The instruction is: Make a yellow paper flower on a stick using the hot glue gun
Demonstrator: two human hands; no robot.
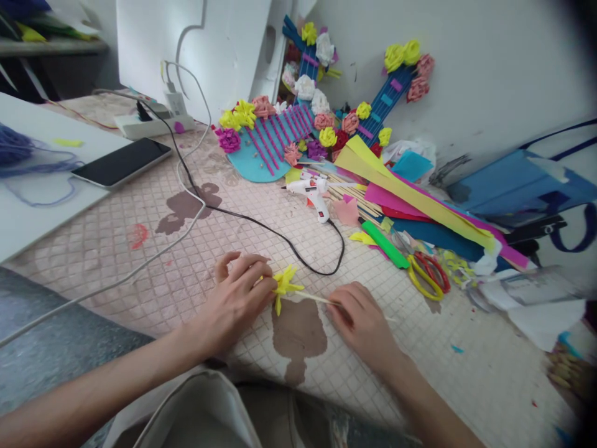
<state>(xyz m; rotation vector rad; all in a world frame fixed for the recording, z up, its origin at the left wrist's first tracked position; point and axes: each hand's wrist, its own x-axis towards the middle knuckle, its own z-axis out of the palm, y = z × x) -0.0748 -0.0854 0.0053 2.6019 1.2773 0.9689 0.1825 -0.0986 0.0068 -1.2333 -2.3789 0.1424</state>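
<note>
A yellow paper flower (285, 283) sits on the end of a thin wooden stick (313, 297), low over the table near its front edge. My left hand (247, 286) has its fingers closed on the flower's left side, hiding part of it. The stick runs rightward into my right hand (357, 314), whose thumb and fingers pinch it; its far end shows faintly past the hand. Beyond both hands a white glue gun (312, 190) lies on the tabletop with its black cord (275, 233) looping toward me.
Scissors (426, 277), a green cutter (385, 244) and crepe paper sheets (420, 199) lie to the right. Flower-covered blue guitar shapes (265, 149) lean at the back. A phone (124, 163), power strip (153, 124) and white cable (125, 279) occupy the left.
</note>
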